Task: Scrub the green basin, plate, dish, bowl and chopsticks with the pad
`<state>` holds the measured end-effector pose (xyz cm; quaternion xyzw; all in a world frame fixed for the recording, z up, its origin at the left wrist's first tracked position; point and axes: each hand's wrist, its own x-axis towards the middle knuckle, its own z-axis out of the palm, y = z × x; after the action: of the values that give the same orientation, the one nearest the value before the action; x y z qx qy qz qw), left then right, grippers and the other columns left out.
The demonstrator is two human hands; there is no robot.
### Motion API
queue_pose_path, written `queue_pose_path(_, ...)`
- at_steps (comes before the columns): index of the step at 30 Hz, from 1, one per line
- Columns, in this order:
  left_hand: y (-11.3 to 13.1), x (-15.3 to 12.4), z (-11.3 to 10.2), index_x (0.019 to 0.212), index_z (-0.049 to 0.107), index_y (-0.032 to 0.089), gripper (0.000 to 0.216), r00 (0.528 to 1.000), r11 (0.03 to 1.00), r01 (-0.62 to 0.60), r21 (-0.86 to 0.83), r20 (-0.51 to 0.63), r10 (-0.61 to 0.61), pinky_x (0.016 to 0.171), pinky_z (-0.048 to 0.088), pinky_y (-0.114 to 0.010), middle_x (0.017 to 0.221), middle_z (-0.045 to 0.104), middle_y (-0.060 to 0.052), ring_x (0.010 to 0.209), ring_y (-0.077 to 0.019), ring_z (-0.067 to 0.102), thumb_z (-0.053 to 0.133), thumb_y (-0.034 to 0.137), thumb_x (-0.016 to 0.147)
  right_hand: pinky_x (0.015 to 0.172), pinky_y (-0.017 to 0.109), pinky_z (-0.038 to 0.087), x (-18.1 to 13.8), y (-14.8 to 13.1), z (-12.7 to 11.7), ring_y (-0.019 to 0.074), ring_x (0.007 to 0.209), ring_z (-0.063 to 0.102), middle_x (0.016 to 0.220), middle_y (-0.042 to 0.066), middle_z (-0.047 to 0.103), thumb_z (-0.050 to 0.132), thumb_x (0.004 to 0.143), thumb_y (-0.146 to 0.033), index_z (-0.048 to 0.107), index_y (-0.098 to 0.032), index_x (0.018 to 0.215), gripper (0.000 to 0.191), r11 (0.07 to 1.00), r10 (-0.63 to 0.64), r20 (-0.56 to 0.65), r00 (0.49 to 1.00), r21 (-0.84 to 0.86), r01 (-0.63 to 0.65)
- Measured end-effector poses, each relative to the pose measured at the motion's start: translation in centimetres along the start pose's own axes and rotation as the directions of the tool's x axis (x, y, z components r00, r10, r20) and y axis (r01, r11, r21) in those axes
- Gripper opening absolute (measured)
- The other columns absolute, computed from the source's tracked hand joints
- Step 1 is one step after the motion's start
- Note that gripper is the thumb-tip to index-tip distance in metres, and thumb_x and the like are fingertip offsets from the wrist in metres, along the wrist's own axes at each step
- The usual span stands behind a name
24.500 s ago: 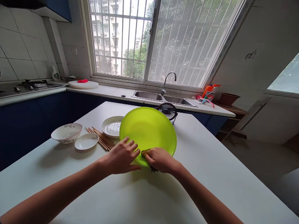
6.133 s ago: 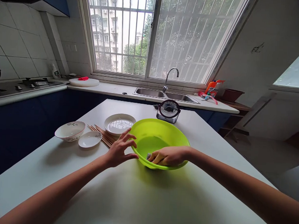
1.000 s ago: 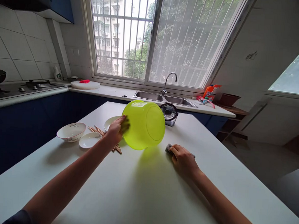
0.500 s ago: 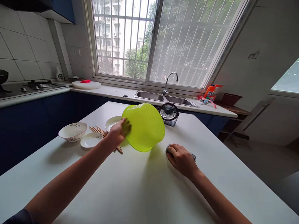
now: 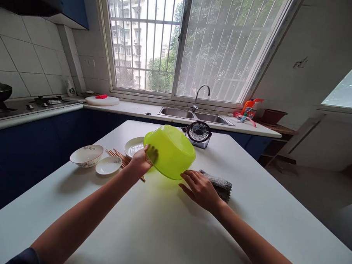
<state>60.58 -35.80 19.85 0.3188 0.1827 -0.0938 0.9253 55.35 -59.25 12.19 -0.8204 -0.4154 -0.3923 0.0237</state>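
Observation:
My left hand (image 5: 142,160) grips the rim of a lime-green plastic basin (image 5: 171,150) and holds it tilted just above the white table (image 5: 166,229), fingers inside the rim. My right hand (image 5: 199,188) is open with fingers stretched out, reaching under the basin's lower side. It holds nothing. A grey cloth (image 5: 220,183) lies flat on the table just right of that hand.
Left of the basin lie wooden chopsticks (image 5: 121,157), a white plate (image 5: 133,146), a small saucer (image 5: 108,165) and a patterned bowl (image 5: 86,155). A small black fan (image 5: 199,133) stands behind the basin. A sink (image 5: 194,115) and counter run under the window.
My right hand has let go of the grey cloth and moved left to the basin. The basin has tipped down towards level in my left hand.

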Motion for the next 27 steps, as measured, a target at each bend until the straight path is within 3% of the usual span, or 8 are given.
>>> queue_pose_path(11, -2.2, 0.2, 0.1, 0.117, 0.061, 0.014, 0.030, 0.999, 1.000, -0.014, -0.026, 0.032, 0.015, 0.070, 0.058, -0.027, 0.084, 0.073, -0.007, 0.066, -0.0147, 0.069, 0.036, 0.015, 0.101, 0.064, 0.032, 0.053, -0.3, -0.5, 1.4, 0.0180, 0.070, 0.062, 0.081, 0.007, 0.066, 0.046, 0.097, -0.008, 0.060, -0.013, 0.101, 0.015, 1.000, -0.017, -0.027, 0.999, 0.010, 0.017)
queue_pose_path(14, -2.1, 0.3, 0.0, 0.114, 0.062, 0.014, 0.026, 0.992, 0.997, -0.049, 0.051, 0.115, 0.043, 0.073, 0.058, -0.029, 0.089, 0.073, -0.008, 0.070, -0.0150, 0.069, 0.041, 0.014, 0.099, 0.061, 0.031, 0.053, -0.4, -0.3, 1.3, 0.0181, 0.070, 0.062, 0.083, 0.009, 0.065, 0.043, 0.098, -0.009, 0.058, -0.013, 0.099, 0.016, 0.999, 0.042, -0.049, 0.998, 0.027, -0.040)
queue_pose_path(16, -1.7, 0.7, -0.6, 0.110, 0.064, 0.014, 0.026, 0.970, 0.968, -0.108, 0.226, 0.236, 0.054, 0.074, 0.058, -0.033, 0.092, 0.073, -0.010, 0.074, -0.0179, 0.069, 0.043, 0.027, 0.100, 0.060, 0.029, 0.052, -0.4, -0.2, 1.1, 0.0180, 0.071, 0.062, 0.085, 0.009, 0.065, 0.042, 0.099, -0.010, 0.056, -0.013, 0.100, 0.014, 0.996, 0.082, -0.072, 0.994, 0.041, -0.079)
queue_pose_path(19, -0.6, 2.0, -2.4, 0.097, 0.068, 0.014, 0.050, 0.895, 0.785, -0.345, 0.514, 0.432, 0.110, 0.076, 0.056, -0.037, 0.091, 0.071, -0.012, 0.081, -0.0234, 0.068, 0.039, 0.055, 0.097, 0.058, 0.027, 0.051, -0.1, 0.2, 0.7, 0.0179, 0.072, 0.062, 0.088, 0.010, 0.064, 0.041, 0.099, -0.012, 0.054, -0.014, 0.102, 0.013, 0.989, 0.145, -0.105, 0.984, 0.050, -0.140)
queue_pose_path(21, 0.2, 3.0, -4.0, 0.084, 0.071, 0.018, 0.042, 0.815, 0.497, -0.575, 0.651, 0.510, 0.275, 0.082, 0.054, -0.034, 0.088, 0.070, -0.009, 0.086, -0.0234, 0.067, 0.051, 0.055, 0.092, 0.057, 0.027, 0.051, 0.0, 0.3, 0.5, 0.0184, 0.072, 0.063, 0.088, 0.010, 0.064, 0.041, 0.099, -0.012, 0.053, -0.015, 0.103, 0.012, 0.985, 0.173, -0.122, 0.977, 0.047, -0.169)
queue_pose_path(22, 0.6, 3.5, -4.8, 0.076, 0.071, 0.020, 0.029, 0.801, 0.441, -0.598, 0.669, 0.517, 0.301, 0.089, 0.051, -0.033, 0.088, 0.070, -0.008, 0.092, -0.0237, 0.065, 0.066, 0.048, 0.084, 0.057, 0.027, 0.050, 0.1, 0.4, 0.5, 0.0187, 0.072, 0.063, 0.088, 0.010, 0.064, 0.041, 0.099, -0.012, 0.052, -0.015, 0.103, 0.012, 0.983, 0.181, -0.127, 0.975, 0.045, -0.176)
queue_pose_path(24, 1.3, 4.3, -6.3, 0.068, 0.069, 0.024, 0.016, 0.794, 0.394, -0.608, 0.690, 0.517, 0.320, 0.093, 0.048, -0.030, 0.086, 0.069, -0.005, 0.096, -0.0241, 0.063, 0.083, 0.031, 0.067, 0.056, 0.027, 0.050, 0.0, 0.5, 0.5, 0.0189, 0.070, 0.064, 0.088, 0.010, 0.064, 0.042, 0.099, -0.012, 0.051, -0.016, 0.103, 0.011, 0.981, 0.190, -0.129, 0.973, 0.046, -0.186)
queue_pose_path(27, 1.9, 5.3, -8.0, 0.060, 0.067, 0.024, 0.025, 0.802, 0.360, -0.594, 0.720, 0.493, 0.336, 0.086, 0.049, -0.027, 0.068, 0.061, -0.004, 0.085, -0.0244, 0.064, 0.089, 0.015, 0.053, 0.054, 0.026, 0.050, 0.0, 0.7, 0.6, 0.0184, 0.068, 0.064, 0.089, 0.010, 0.065, 0.042, 0.099, -0.013, 0.051, -0.017, 0.105, 0.011, 0.978, 0.206, -0.121, 0.971, 0.051, -0.202)
